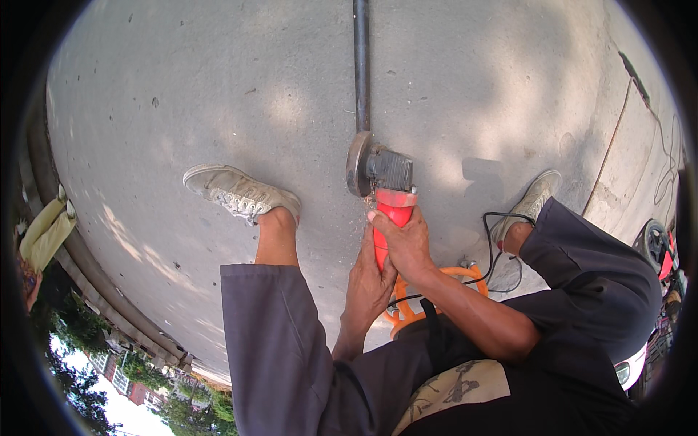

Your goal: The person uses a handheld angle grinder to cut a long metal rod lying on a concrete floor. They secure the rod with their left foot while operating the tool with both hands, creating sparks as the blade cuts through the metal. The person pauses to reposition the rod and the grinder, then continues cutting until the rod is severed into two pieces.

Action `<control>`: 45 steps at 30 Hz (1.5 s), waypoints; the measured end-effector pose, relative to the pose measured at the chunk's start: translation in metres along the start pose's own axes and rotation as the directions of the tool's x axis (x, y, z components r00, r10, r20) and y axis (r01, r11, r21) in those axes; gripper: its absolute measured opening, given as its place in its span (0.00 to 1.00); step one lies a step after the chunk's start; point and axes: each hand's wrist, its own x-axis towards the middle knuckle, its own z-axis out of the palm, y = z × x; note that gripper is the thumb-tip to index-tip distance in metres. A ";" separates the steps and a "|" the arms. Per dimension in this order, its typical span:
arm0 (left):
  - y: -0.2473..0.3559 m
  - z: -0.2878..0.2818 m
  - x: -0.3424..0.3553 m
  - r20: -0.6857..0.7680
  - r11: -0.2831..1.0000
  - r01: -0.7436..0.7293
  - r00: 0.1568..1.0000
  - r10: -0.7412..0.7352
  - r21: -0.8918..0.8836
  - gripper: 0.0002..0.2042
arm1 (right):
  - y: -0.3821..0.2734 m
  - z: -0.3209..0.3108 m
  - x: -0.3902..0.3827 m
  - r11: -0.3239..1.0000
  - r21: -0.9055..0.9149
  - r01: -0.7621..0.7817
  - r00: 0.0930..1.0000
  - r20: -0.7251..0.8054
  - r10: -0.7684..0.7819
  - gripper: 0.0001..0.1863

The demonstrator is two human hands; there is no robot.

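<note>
Angle grinder [396,212]: red body, grey head, round dark guard [357,166] | Black bar [361,65]: straight, extending away, near end at guard

An outdoor paved spot, a street or yard — dappled sunlight [285,109] on grey concrete ground [218,87], a curb-like edge [109,304] at left, trees [178,416] and buildings [137,393] lower left, a wheel [656,243] far right.

Dark grey trousers [273,334], pale lace-up shoes [236,187], bare hands [407,245]
</note>
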 end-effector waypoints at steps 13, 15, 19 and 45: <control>0.002 0.000 -0.002 -0.002 1.000 0.024 1.000 -0.024 -0.001 0.36 | 0.003 -0.001 -0.001 1.000 -0.007 -0.011 1.000 0.000 0.011 0.37; 0.003 0.000 -0.003 0.012 0.998 0.060 0.998 -0.060 -0.026 0.36 | 0.000 -0.001 -0.003 0.999 -0.015 -0.040 0.999 0.005 0.040 0.37; -0.001 0.000 -0.005 -0.002 1.000 0.020 1.000 -0.020 -0.015 0.36 | -0.002 0.000 -0.006 0.999 -0.018 -0.038 0.999 -0.009 0.038 0.37; -0.009 0.002 -0.018 0.027 0.995 0.077 0.997 -0.076 -0.069 0.35 | 0.015 -0.001 -0.017 0.998 -0.028 -0.064 0.998 0.020 0.064 0.37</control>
